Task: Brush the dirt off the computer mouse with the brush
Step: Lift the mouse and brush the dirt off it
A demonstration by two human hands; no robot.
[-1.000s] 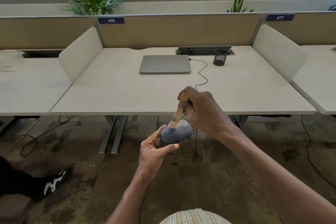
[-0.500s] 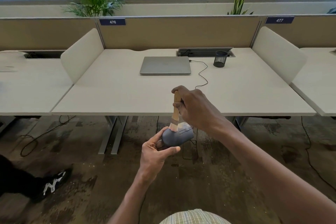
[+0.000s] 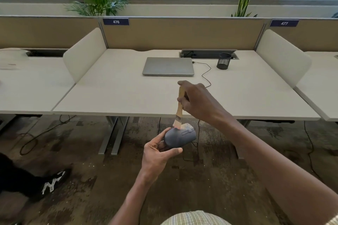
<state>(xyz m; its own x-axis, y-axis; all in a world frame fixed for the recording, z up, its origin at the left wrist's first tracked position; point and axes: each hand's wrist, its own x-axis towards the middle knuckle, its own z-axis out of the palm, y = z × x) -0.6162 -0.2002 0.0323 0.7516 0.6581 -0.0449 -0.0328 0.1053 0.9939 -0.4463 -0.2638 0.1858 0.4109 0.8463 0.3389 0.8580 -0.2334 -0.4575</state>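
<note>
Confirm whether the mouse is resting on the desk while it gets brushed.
No: the left hand holds the mouse in the air above the floor, in front of the desk edge.

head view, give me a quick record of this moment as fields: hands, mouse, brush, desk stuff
left hand: grips the computer mouse from below, off the desk, above the floor
right hand: holds the brush by its wooden handle
brush: nearly upright, bristles down on the mouse's top
desk: closed laptop, black mesh cup, cable running from the laptop
floor: dark shoe at lower left
</note>
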